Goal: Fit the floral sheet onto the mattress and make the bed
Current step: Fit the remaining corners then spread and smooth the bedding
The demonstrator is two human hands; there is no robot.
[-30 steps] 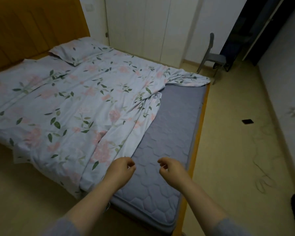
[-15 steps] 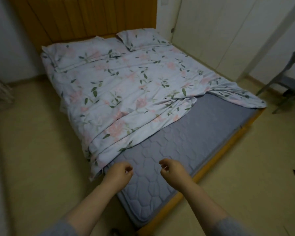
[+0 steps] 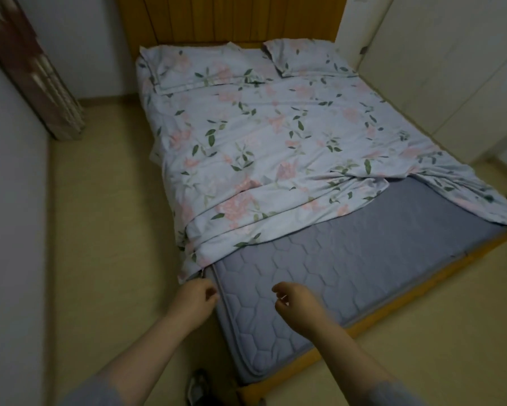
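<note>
With both the left hand [image 3: 195,300] and right hand [image 3: 297,301] loosely curled and empty at lower centre, a one-sided tug could skew the bunched floral sheet [image 3: 264,159] off the bare mattress [image 3: 334,273].

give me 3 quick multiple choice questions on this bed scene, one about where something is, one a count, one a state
1. Where does the grey mattress lie bare?
A. by the headboard
B. at the foot end
C. nowhere

2. How many pillows are on the bed?
A. one
B. two
C. four

3. What are the left hand and right hand doing?
A. gripping the floral sheet
B. holding a pillow
C. holding nothing

B: quilted grey shows below the sheet's bunched edge.
B: two sit side by side at the headboard.
C: both hover loosely curled.
</note>
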